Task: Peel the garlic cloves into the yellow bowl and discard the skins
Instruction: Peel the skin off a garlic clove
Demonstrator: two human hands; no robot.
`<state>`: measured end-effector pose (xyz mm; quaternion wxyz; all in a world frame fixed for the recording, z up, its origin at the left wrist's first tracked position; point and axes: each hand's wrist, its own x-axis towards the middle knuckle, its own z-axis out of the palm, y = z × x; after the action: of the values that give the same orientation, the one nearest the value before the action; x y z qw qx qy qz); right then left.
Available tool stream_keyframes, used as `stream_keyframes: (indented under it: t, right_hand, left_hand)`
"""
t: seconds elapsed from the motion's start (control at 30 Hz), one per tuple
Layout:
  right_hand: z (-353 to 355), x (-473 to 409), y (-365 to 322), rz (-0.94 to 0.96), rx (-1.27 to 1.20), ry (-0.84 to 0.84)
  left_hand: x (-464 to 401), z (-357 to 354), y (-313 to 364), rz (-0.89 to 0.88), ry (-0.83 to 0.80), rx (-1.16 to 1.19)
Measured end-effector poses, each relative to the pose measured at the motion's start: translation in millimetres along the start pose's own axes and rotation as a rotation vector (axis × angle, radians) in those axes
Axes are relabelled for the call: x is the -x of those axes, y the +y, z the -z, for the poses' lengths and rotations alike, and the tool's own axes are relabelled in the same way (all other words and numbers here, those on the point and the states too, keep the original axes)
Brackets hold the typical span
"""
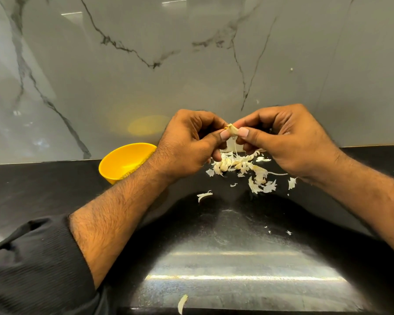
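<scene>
A glossy black desk (55,189) is backed by a grey-veined marble wall (146,64); ceiling lights are reflected in both.

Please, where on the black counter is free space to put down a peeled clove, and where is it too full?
Free: the black counter left of the yellow bowl, and the wide patch near the front edge, where only one skin piece lies. Crowded: under both hands, the left hand and right hand, which pinch a garlic clove above a pile of skins and cloves.
</scene>
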<state>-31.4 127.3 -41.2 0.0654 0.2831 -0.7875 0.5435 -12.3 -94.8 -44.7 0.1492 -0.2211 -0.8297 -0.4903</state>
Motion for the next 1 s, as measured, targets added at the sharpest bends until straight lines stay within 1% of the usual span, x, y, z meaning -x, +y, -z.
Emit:
stream_keyframes:
  t: [0.13,0.23,0.3,0.47,0.63,0.73,0.83,0.93,1.0]
  right_hand:
    - [3,-3,3,-0.185,-0.376,-0.091]
    - [7,-4,5,-0.277,-0.526,-0.152]
    - [9,-5,6,-0.292,-0.537,-0.189]
    - [8,-4,7,-0.254,-0.416,-0.187]
    - [11,-6,6,-0.266,-0.452,-0.144]
    - [14,-6,8,-0.259,-0.466,-0.138]
    - [12,-6,8,-0.256,-0.471,-0.163]
    - [12,-6,8,-0.271,-0.479,-0.180]
    - [13,-6,8,-0.275,-0.485,-0.181]
  left_hand:
    - [-1,6,3,0.004,-0.066,-0.013]
    - [-1,8,3,-0.006,-0.089,-0.012]
    - [-1,9,2,-0.008,-0.099,0.001]
    - [-1,7,4,-0.010,-0.128,0.021]
    - [-1,9,6,-0.001,-0.110,0.025]
    - [0,12,8,0.006,-0.113,-0.032]
    - [0,15,11,0.043,-0.193,-0.124]
    - [-1,18,11,0.095,-0.305,-0.149]
    - [-1,18,11,0.100,-0.361,-0.231]
